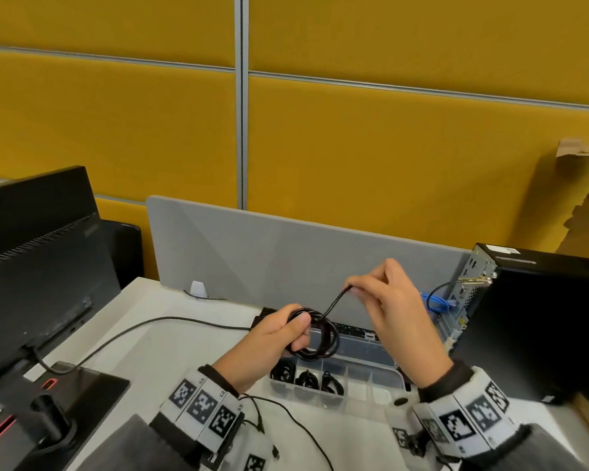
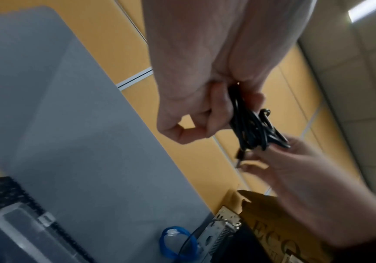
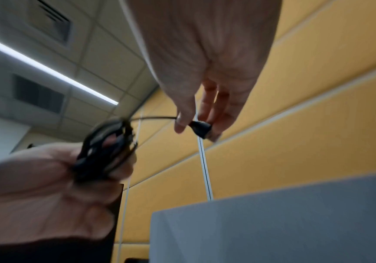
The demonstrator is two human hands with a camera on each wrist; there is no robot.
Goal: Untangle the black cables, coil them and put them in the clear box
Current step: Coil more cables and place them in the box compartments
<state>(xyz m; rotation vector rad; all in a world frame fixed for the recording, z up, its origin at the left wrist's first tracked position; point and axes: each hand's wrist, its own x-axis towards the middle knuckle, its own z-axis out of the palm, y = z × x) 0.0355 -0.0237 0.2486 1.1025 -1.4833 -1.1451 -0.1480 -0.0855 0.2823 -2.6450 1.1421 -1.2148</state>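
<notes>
My left hand (image 1: 288, 329) grips a small coil of black cable (image 1: 320, 338), held above the clear box (image 1: 385, 377). From the coil the free end runs up and right to my right hand (image 1: 357, 287), which pinches it near the plug (image 3: 201, 128) between thumb and fingers. The same coil (image 2: 252, 128) shows in the left wrist view, with the right hand (image 2: 279, 156) just beyond it. The left hand (image 3: 74, 165) and coil (image 3: 105, 144) show blurred in the right wrist view. Three coiled black cables (image 1: 306, 377) lie in the box's front-left compartments.
A grey divider screen (image 1: 252, 253) stands behind the box. A black monitor (image 1: 38, 263) and its stand (image 1: 58, 416) are on the left, a black computer case (image 1: 538, 321) with a blue cable (image 1: 437, 302) on the right. A thin black wire (image 1: 150, 326) crosses the desk.
</notes>
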